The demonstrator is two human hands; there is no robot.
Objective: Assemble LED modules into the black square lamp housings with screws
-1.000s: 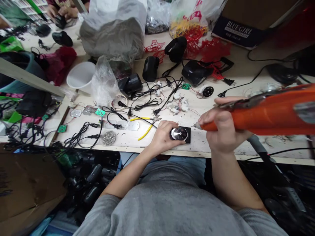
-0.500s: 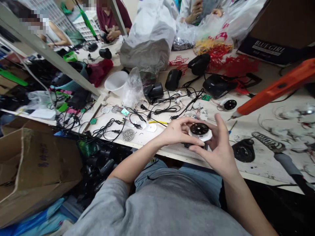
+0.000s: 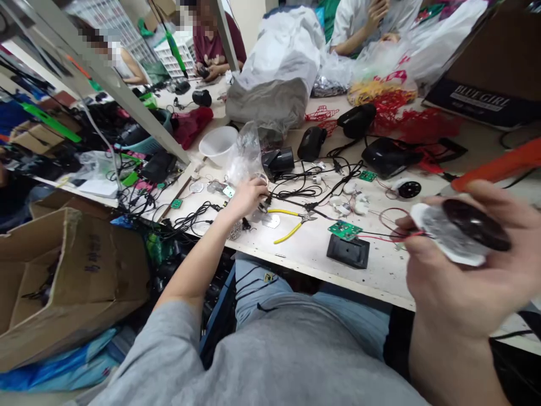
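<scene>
My right hand is closed around a round white part with a glossy black disc, raised at the right. Red and black wires run from this part to a green circuit board, which rests on a black rectangular piece near the bench's front edge. My left hand is down among cords and plugs beside a clear plastic bag. Its fingers are curled together, and what they pinch, if anything, is hidden. Just right of it lie yellow-handled cutters.
An orange electric screwdriver hangs at the right. Black housings, a white bowl and another round part occupy the bench. A cardboard box stands at lower left. Co-workers sit across the bench.
My left hand has let go of the round part and moved left to the cords. My right hand has carried the part right and up. The board, black piece and cutters now show.
</scene>
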